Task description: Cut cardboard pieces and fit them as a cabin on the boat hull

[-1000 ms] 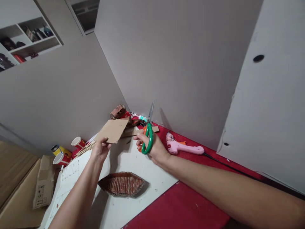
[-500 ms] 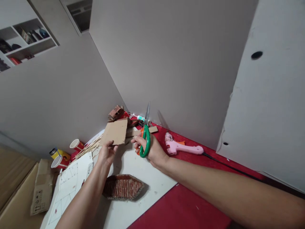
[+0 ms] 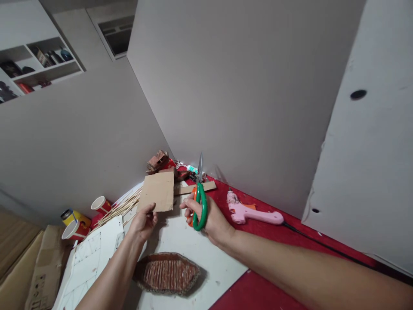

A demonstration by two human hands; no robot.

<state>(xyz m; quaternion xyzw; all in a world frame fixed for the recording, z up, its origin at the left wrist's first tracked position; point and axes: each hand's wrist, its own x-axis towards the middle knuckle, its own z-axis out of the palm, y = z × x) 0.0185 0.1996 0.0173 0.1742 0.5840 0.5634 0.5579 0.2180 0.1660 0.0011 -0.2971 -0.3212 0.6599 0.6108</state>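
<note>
The left hand is closed in a pinch on a flat, tan, nearly square piece of cardboard, with the thumb on top at the lower left edge and the fingers curled underneath. The cardboard is raised and tilted above the white, flat board, left of the scissors and well apart from the blades. Its visible face is plain and matte, its sides are mostly straight, and its lower edge is slightly rough towards the right corner.

The right hand is partly curled, its fingers around the handles of the metal-bladed scissors with green and orange loops. The green loop faces the camera and the orange shows behind it; the 2 slim, silvery blades point upward and look close together.

Below the hands, a reddish-brown, boat-shaped hull with a ribbed inside rests on the board. Beyond the scissors lies a narrow tan cardboard strip. On the red tabletop, right of the right hand, is a pink glue gun with an orange trigger. Thin, pale wooden sticks lie left of the cardboard, near 2 red-and-white paper cups.
</note>
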